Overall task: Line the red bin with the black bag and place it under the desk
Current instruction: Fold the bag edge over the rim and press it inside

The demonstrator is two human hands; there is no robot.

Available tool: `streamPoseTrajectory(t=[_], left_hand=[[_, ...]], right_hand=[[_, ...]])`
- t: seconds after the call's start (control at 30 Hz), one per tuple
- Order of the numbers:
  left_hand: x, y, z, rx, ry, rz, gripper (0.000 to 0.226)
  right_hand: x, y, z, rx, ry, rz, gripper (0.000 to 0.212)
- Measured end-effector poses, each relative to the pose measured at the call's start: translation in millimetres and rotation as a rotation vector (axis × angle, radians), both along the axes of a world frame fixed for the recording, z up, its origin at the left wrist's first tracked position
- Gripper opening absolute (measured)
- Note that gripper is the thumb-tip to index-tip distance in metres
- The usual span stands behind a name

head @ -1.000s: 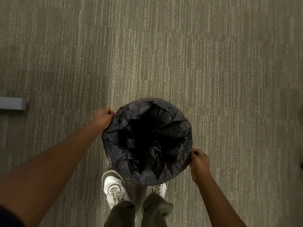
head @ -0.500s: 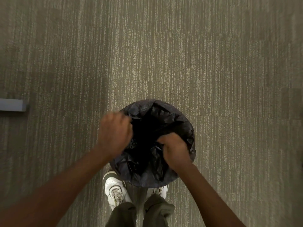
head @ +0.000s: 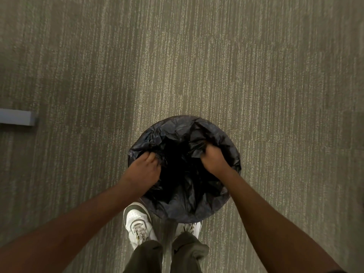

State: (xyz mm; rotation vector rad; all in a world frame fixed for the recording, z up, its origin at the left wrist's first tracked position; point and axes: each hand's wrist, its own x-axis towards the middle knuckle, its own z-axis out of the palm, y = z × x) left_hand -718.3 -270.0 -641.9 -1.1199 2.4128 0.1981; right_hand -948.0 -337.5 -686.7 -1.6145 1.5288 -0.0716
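- At the bottom centre of the frame a pair of white shoes (head: 138,225) and dark trouser legs (head: 144,257) stand on the carpet (head: 197,56), toes just under the near edge of the bin.
- Both bare forearms run up from the lower corners toward the middle of the frame.
- The left hand (head: 144,169) sits at the left inner side of the bag's mouth, fingers curled and closed on a fold of plastic.
- The right hand (head: 213,157) is at the upper right inner side, bunched into a near fist with film gathered in it.
- The black bag (head: 183,203) covers the whole round mouth just below frame centre; its edge is folded over the rim and its middle sinks into a dark hollow.
- The red bin itself cannot be seen: the plastic hides it completely, so its colour cannot be confirmed here.
- Risk, as I judge it: pushing film down with both fists could drag the folded edge off the rim, since nothing pins it.
- Risk: thin, crumpled film may tear if a finger pokes it.
- Risk: trapped air could leave the liner puffed up.
- A grey bar (head: 16,117) lies at the left edge; no desk is in view, so the carry is not yet done.
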Motion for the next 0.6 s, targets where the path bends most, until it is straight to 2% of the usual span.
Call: streamPoseTrajectory(t=[0.13,0.23,0.3,0.37,0.5,0.6], left_hand=[[-6,-1,5,-0.019,0.097,0.075,0.028],[-9,6,3,0.031,0.060,0.079,0.030],[-7,11,0,0.078,0.008,0.079,0.029],[-6,14,-2,0.104,-0.027,0.083,0.028],[-1,18,-6,0.123,-0.024,0.098,0.026],[1,18,-7,0.101,0.049,0.125,0.029]], right_hand=[[18,32,3,0.064,0.154,0.090,0.035],[36,69,1,0.050,0.277,0.346,0.030],[41,93,-3,0.071,0.376,0.486,0.044],[38,109,-11,0.212,0.433,0.559,0.059],[33,109,-14,0.562,0.414,0.596,0.072],[34,94,-3,0.521,0.323,0.524,0.060]])
